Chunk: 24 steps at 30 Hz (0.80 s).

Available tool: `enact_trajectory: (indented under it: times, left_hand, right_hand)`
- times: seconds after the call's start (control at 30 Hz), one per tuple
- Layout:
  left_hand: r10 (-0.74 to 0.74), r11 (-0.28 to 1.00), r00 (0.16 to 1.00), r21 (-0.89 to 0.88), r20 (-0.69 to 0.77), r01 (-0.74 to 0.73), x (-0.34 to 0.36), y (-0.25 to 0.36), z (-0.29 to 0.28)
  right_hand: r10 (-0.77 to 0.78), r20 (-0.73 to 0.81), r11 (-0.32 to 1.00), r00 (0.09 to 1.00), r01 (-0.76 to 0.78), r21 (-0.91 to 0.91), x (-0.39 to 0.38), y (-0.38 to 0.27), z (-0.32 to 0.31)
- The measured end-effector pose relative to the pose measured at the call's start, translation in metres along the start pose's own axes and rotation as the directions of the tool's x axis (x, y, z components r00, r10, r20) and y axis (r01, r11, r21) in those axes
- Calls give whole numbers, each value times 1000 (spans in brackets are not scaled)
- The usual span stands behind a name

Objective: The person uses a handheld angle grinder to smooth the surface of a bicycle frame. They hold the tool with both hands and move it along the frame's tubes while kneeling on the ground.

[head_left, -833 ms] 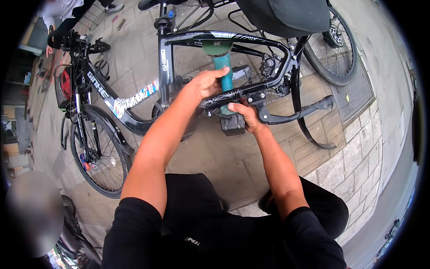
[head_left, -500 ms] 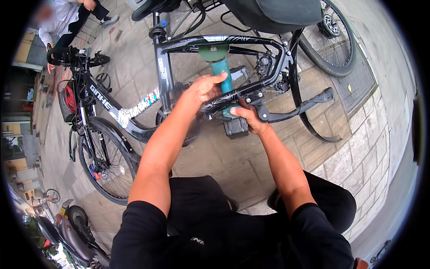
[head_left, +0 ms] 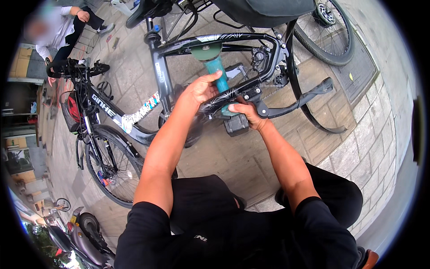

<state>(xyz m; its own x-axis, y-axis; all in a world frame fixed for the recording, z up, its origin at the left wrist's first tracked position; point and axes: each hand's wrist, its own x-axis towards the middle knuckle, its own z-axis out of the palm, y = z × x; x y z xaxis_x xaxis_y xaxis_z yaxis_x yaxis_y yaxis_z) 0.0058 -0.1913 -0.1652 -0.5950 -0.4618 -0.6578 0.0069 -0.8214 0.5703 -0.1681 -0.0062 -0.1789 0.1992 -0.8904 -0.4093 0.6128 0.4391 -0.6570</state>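
Here left hand (head_left: 201,89) grip clenched round teal grinder (head_left: 218,76) body; right hand (head_left: 244,112) grip grasping its base below bike frame (head_left: 161,76).

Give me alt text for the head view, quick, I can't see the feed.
Both hands hold a teal angle grinder against a black bike frame: the left hand grips its body, the right hand the lower end by the battery. The bike stands on grey paving; another person is at upper left.
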Motion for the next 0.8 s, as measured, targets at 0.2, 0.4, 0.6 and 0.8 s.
enact_trajectory:
  times: [0.2,0.4,0.6,0.8]
  left_hand:
    - [60,998,998,7,6,-60,-2,-3,5]
    - [41,994,999,105,31,-44,-4,0,12]
    - [57,935,997,354,-46,-37,-18,7,29]
    - [35,674,996,738,-88,41,-49,25,25]
  right_hand:
    - [-70,24,997,997,70,-26,-1,-2,3]
    - [-100,-22,994,995,99,-55,-6,5,-1]
    - [-103,-31,992,994,101,-75,-8,16,-15]
    - [-60,-63,997,996,57,-49,-21,19,-22]
